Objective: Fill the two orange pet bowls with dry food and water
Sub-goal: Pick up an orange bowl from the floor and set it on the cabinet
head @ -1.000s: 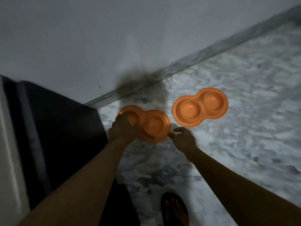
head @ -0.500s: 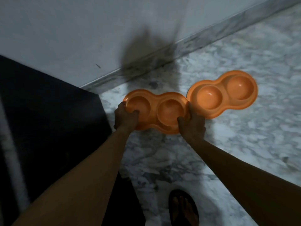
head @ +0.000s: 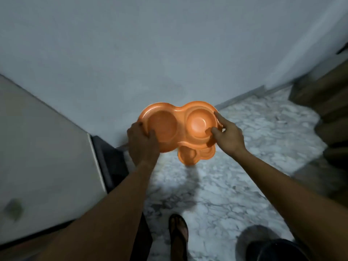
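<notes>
Both hands' grip closed on upper bowl (head: 177, 127): left hand (head: 143, 144), right hand (head: 227, 136). Lower bowl (head: 195, 154) barely caught underneath, you risk dropping it on floor (head: 244, 166).

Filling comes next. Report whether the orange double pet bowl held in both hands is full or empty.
Empty. Both round wells of the upper orange plastic double pet bowl show bare orange bottoms, without kibble or water.
</notes>
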